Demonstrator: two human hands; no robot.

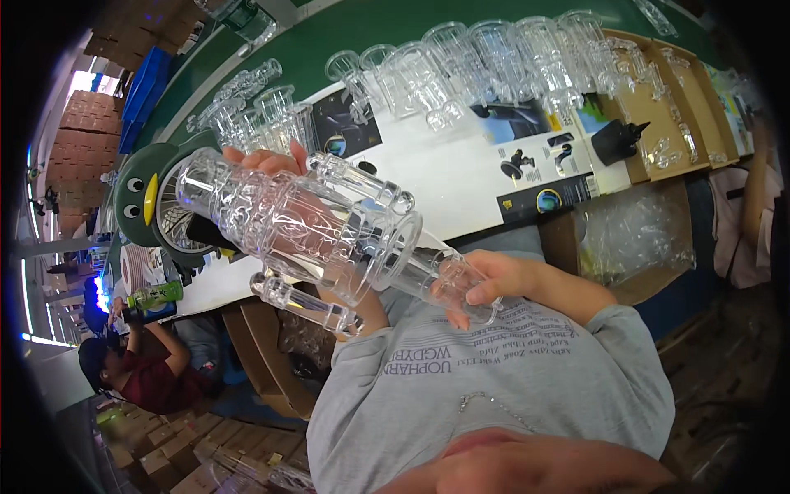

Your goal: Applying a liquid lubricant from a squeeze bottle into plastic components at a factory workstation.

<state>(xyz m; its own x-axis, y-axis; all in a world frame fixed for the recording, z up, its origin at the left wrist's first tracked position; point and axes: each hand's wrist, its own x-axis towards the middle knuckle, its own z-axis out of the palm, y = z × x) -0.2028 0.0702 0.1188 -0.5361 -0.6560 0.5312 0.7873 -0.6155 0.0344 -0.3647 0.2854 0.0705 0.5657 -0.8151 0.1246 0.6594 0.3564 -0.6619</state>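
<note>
A large clear vessel, ribbed and tubular with a narrower tube at one end, lies tilted across the middle, above my lap. My left hand is wrapped round its wide body from behind, with fingertips showing over the upper side and the palm seen through the clear wall. Around the narrow tube at its right end, my right hand is closed, thumb on the near side. Slim clear side tubes stick out along the body, one above and one below.
Several similar clear vessels stand in a row on the white-topped table. A cardboard tray of small clear parts is at the right, near a black nozzle. At left stands a green fan; a person sits beyond it.
</note>
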